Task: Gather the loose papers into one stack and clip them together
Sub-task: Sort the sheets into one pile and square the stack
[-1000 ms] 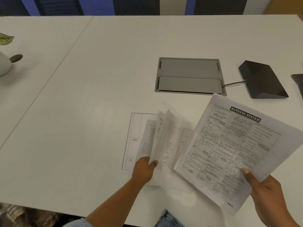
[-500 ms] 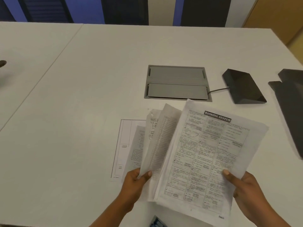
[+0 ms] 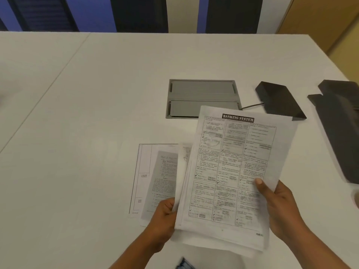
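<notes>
a stack of papers [image 3: 229, 171] is held above the white tabletop [image 3: 97, 113] by both hands, its top sheet headed "banking system" and tilted slightly clockwise. the left hand [image 3: 165, 218] is closed on the stack's lower left edge at about 8 o'clock, its fingers [image 3: 169, 204] curled around the sheets. the right hand [image 3: 279, 208] grips the right edge at about 4 o'clock, with the thumb [image 3: 261, 184] pressed on the printed face. the sheets are not squared: lower edges are fanned out at 6 o'clock. two more sheets [image 3: 153, 179] lie flat on the tabletop at 9 o'clock from the stack, partly covered by it. a grey cable hatch [image 3: 202, 94] is set into the tabletop at 12 o'clock, its near edge overlapped by the top sheet. a black wedge-shaped box [image 3: 279, 100] lies at 1 o'clock, a cable [image 3: 251, 106] running from it towards the hatch.
</notes>
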